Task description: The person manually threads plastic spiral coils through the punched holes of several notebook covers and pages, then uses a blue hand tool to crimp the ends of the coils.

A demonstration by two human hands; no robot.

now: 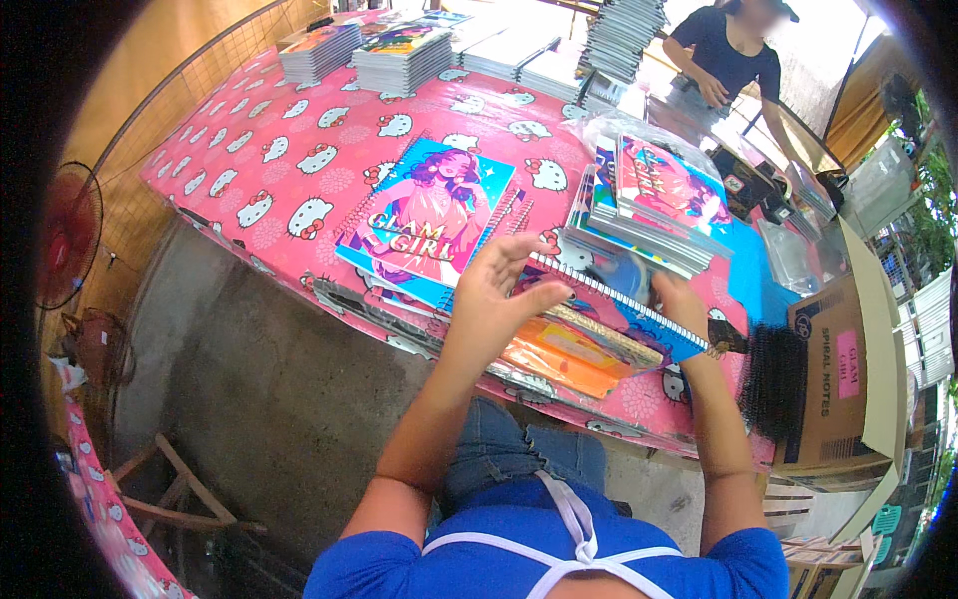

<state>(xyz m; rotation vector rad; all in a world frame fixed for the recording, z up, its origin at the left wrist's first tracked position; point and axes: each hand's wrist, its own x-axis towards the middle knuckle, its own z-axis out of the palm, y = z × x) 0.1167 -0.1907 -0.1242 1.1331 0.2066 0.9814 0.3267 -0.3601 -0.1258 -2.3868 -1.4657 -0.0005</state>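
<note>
A spiral notebook (pixel 647 327) with a blue and purple cover stands tilted at the table's near edge, its white coil on top. My right hand (pixel 682 304) grips it near the right end, fingers partly hidden behind the coil. By the other end is my left hand (pixel 499 299), open, with thumb and fingers apart; whether it touches the notebook I cannot tell. Under the notebook lies an orange pack (pixel 559 357) in clear plastic. Several blue and pink notebooks (pixel 429 215) with an illustrated figure lie left of my hands. Another notebook stack (pixel 667 190) sits beyond my right hand.
The table has a pink cat-patterned cover (pixel 299 165). Notebook piles (pixel 404 60) line its far side, near a tall stack (pixel 624 40). Across the table, a person (pixel 733 70) reaches toward things. At right are black coils (pixel 773 384) and a cardboard box (pixel 843 364). A red fan (pixel 70 235) stands left.
</note>
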